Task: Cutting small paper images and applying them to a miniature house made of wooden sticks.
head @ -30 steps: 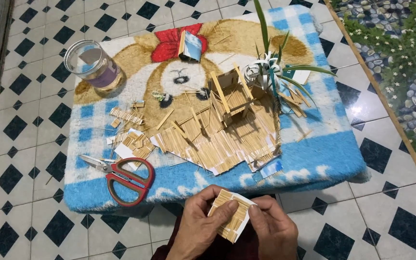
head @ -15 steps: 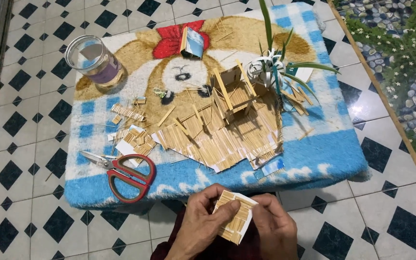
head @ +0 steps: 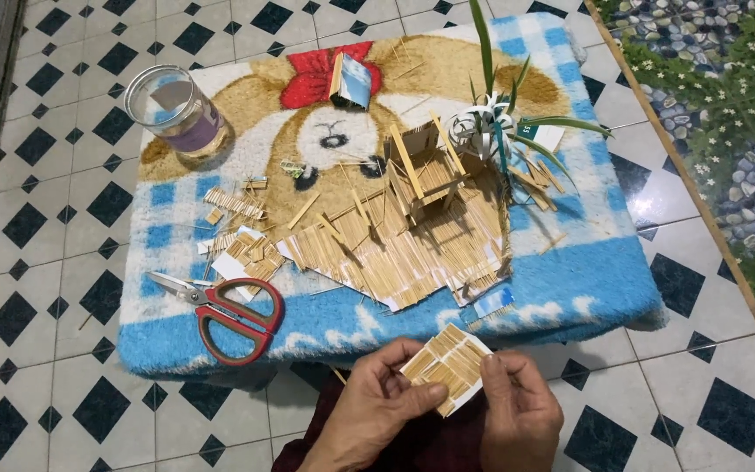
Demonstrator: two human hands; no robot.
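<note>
Both my hands hold a small card panel covered with rows of matchsticks point(head: 447, 365) at the bottom of the head view. My left hand point(head: 376, 409) grips its left edge and my right hand point(head: 517, 411) its right edge. Just beyond them lies a blue cushion with a cartoon dog print point(head: 570, 280). On the cushion sits a larger matchstick model: a flat base of stick panels point(head: 412, 253) with a small upright frame point(head: 425, 170) on it.
Red-handled scissors point(head: 233, 308) lie at the cushion's front left, loose stick pieces point(head: 238, 245) beside them. A glass jar point(head: 176, 112) stands at the back left, a small box point(head: 351, 80) at the back, a small plant point(head: 491, 122) at the right. Black-and-white floor tiles surround the cushion.
My hands have turned the matchstick panel slightly between them. Nothing on the cushion has moved.
</note>
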